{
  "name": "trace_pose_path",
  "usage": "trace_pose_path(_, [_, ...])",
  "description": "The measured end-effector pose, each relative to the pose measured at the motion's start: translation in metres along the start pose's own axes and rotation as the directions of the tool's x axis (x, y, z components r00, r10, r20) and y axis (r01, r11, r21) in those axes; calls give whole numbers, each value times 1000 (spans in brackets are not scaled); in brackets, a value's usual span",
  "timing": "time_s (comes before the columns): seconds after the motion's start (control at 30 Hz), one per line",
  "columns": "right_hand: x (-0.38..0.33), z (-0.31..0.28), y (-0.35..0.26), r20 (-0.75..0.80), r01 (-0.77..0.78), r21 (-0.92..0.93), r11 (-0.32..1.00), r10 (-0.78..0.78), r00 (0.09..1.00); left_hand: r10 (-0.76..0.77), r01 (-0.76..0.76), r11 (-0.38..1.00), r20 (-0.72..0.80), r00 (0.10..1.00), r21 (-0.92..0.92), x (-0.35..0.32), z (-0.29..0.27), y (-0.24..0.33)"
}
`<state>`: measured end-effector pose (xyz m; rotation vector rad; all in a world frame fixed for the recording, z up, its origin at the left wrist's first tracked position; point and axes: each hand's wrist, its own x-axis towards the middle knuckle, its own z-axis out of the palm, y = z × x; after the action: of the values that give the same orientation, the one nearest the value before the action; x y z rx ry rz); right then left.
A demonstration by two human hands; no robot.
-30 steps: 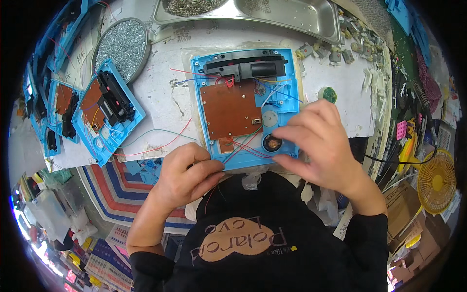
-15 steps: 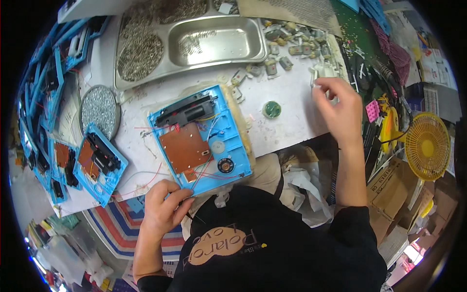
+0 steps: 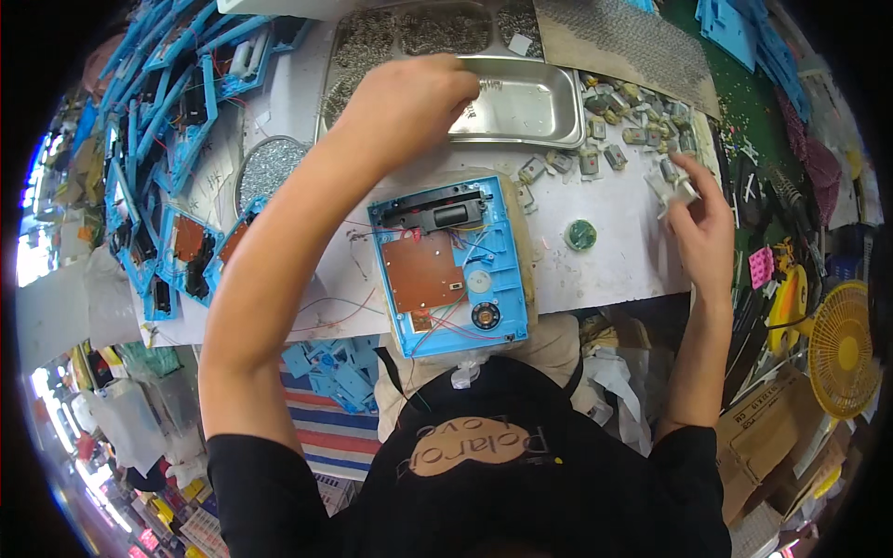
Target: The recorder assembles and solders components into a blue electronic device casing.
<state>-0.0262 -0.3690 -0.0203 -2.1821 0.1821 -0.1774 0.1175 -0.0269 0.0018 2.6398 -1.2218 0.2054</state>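
Left hand (image 3: pixel 409 98) is up at 12 o'clock, reaching over the near rim of the steel tray (image 3: pixel 521 102), fingers curled together with the tips at the tray edge; cannot tell if anything is pinched. Right hand (image 3: pixel 702 228) is out at 3 o'clock on the white work surface (image 3: pixel 614 270), fingertips closed on a small pale motor part (image 3: pixel 672 186). Hands are well apart.

Between the forearms, at centre, lies the blue plastic housing (image 3: pixel 451 265), open side up, untouched by either hand. It carries a brown circuit board (image 3: pixel 423 272), a black block along its far edge, thin red wires and a small round black part near its 6 o'clock corner. Just right of it sits a small green round piece (image 3: pixel 580 234).

Loose small motors (image 3: pixel 595 158) are scattered at 1 o'clock, beside the tray. A round dish of screws (image 3: pixel 270 167) sits at 10 o'clock. More blue housings (image 3: pixel 177 251) are stacked at 9 to 11 o'clock. A yellow fan (image 3: pixel 842 349) stands at 4 o'clock.
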Motion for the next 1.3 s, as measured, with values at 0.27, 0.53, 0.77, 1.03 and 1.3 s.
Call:
trace_pose_path(0.27, [-31,-17,0,74,-139,391,910,120,990,179,-191,980,172,969,56,44,30,-19])
trace_pose_path(0.53, [-49,26,-67,144,-33,684,729,-90,986,-229,169,659,19,973,-733,-23,-24,75])
trace_pose_path(0.77, [-55,53,-78,209,261,569,780,-445,871,-341,388,-276,467,816,-879,-104,-36,126])
trace_pose_path(1.03, [-55,56,-97,341,533,366,763,-643,686,-360,317,-528,546,757,-788,-136,-20,139])
trace_pose_path(1.3, [-85,45,-63,504,42,630,775,-451,737,-355,554,65,500,790,-830,-136,-38,140])
